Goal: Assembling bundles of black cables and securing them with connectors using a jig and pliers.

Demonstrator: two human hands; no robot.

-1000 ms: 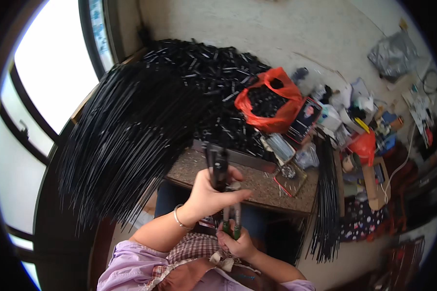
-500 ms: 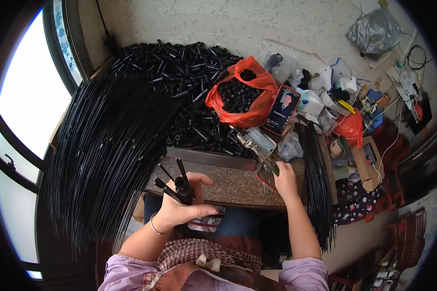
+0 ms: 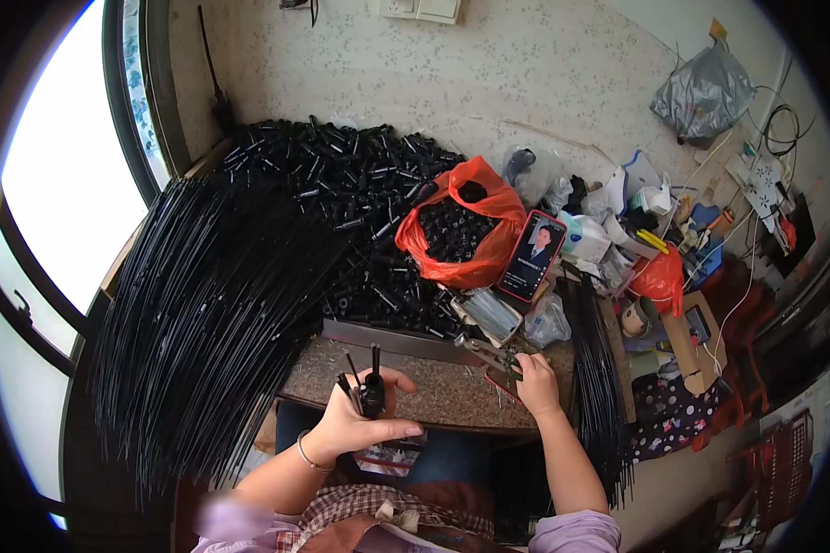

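My left hand (image 3: 349, 426) is closed around a black cylindrical plastic fitting (image 3: 372, 394) and several thin black rods (image 3: 349, 380), whose ends point upward. Its thumb stretches out to the right below the fitting. In my right hand (image 3: 539, 385) is a pair of metal pliers (image 3: 485, 352) with green on the handle. The pliers' jaws point left, near the right end of a low metal strip (image 3: 392, 339), apart from the fitting. Both hands are over or close to the front of the speckled brown tabletop (image 3: 318, 369).
Behind the strip lies a heap of black tubular parts (image 3: 341, 175). A large bundle of black rods (image 3: 203, 323) fills the left; a smaller rod bundle (image 3: 595, 369) hangs at right. An orange bag (image 3: 475, 267) of black parts stands beside a propped phone (image 3: 532, 255). Clutter covers the right.
The whole view has shifted, so the table sits lower in the picture. The pliers have drawn nearer to me and swung leftward. The rods in my left hand now stand more upright.
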